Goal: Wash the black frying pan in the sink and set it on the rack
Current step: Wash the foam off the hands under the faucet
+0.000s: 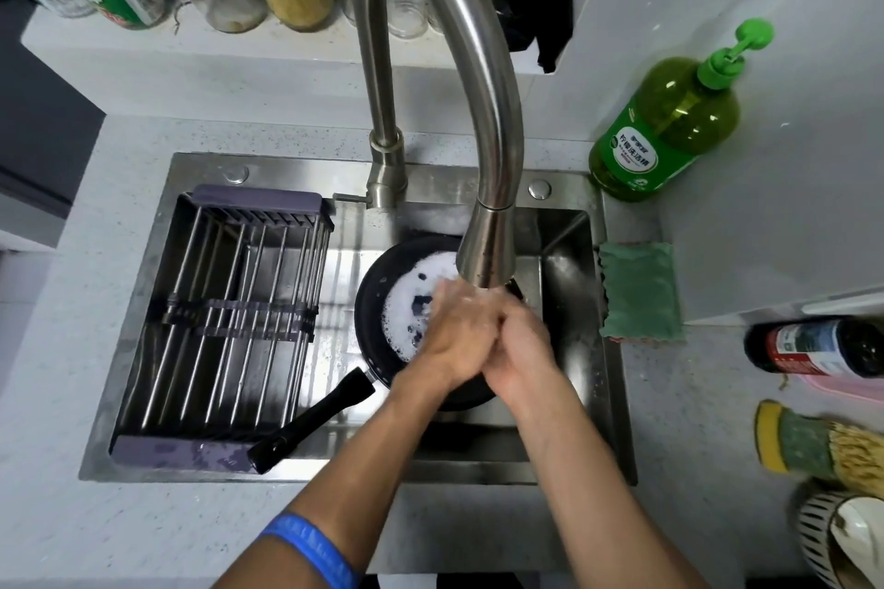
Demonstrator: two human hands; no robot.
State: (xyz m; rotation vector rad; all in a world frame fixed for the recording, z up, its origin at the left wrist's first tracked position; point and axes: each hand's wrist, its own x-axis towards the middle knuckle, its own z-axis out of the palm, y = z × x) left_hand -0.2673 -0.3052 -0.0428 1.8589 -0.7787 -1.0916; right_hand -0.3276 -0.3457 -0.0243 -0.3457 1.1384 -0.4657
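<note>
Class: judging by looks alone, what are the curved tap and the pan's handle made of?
Curved grey tap: probably stainless steel with a brushed finish, given its soft, dull sheen. Black frying pan's straight handle: likely plastic or similar, from its smooth, slightly glossy black surface.

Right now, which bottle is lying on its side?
The dark bottle with the red label, on the counter right of the sink. The green pump dish-soap bottle stands upright.

— That faucet (483, 120) and sink (569, 254), brushed metal?
— Yes, dull sheen. The pan (378, 301) is matt black, foamy; its handle (311, 421) glossy plastic. Rack (229, 316): shiny steel bars. Speckled stone desk (71, 517).
</note>
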